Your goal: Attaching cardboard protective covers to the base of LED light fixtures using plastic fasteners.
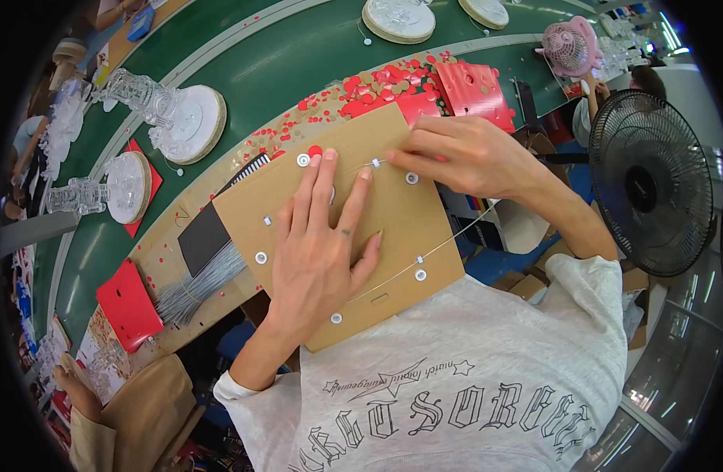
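A flat brown cardboard panel [424,212] rests tilted against the table edge and my body, with several white round buttons and small white clips on it. My left hand [318,236] lies on the panel with fingers spread, its index fingertip close beside a small white clip [377,164]. At that clip's right, my right hand [456,153] pinches what looks like a thin wire; the fingers partly hide it. Another thin pale wire [456,234] runs across the lower panel through a clip [419,259] and out past the right edge. A red disc [315,150] shows near my left fingertips.
Red and brown discs [377,86] are scattered behind the panel, beside a red folded sheet [478,94]. A bundle of thin grey wires [196,287] lies at left near another red piece [129,305]. Clear lamp-like pieces [192,118] stand on the green conveyor [275,63]. A black fan [652,182] is at right.
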`<state>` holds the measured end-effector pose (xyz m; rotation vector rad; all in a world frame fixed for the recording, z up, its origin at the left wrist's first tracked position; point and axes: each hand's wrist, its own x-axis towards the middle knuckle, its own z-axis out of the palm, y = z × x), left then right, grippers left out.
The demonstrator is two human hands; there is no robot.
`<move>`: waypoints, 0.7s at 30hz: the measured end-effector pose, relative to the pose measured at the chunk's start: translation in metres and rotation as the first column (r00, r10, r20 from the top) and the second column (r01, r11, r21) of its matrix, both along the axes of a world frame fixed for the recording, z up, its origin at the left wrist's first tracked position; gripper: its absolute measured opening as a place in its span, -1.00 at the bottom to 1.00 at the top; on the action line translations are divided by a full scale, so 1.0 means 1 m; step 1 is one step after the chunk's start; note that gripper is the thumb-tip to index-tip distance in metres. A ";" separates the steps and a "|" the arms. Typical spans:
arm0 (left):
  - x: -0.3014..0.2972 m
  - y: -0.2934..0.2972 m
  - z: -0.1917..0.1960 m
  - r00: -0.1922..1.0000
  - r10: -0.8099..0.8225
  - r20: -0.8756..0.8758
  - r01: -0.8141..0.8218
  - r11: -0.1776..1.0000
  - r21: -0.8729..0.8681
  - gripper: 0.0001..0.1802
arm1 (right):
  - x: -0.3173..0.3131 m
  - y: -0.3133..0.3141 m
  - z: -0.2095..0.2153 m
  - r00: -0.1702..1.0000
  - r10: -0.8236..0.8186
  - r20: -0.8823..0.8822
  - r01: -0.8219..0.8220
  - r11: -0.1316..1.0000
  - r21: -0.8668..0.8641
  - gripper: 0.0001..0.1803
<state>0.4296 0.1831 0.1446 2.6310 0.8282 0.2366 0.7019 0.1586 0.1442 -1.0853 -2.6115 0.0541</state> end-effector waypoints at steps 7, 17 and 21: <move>0.010 0.004 -0.002 0.997 0.013 0.073 -0.008 0.997 -0.071 0.00 | 0.000 -0.002 -0.007 1.000 -0.007 0.031 0.004 0.996 0.087 -0.62; 0.040 0.037 0.012 0.998 -0.053 0.025 0.051 0.998 0.045 -0.50 | -0.004 -0.006 -0.010 0.998 -0.053 -0.036 0.055 0.996 0.070 -0.59; 0.055 0.051 0.003 0.987 -0.162 0.000 0.158 0.965 0.208 -0.77 | -0.013 -0.019 -0.010 0.977 -0.165 -0.132 0.186 0.968 0.167 -0.63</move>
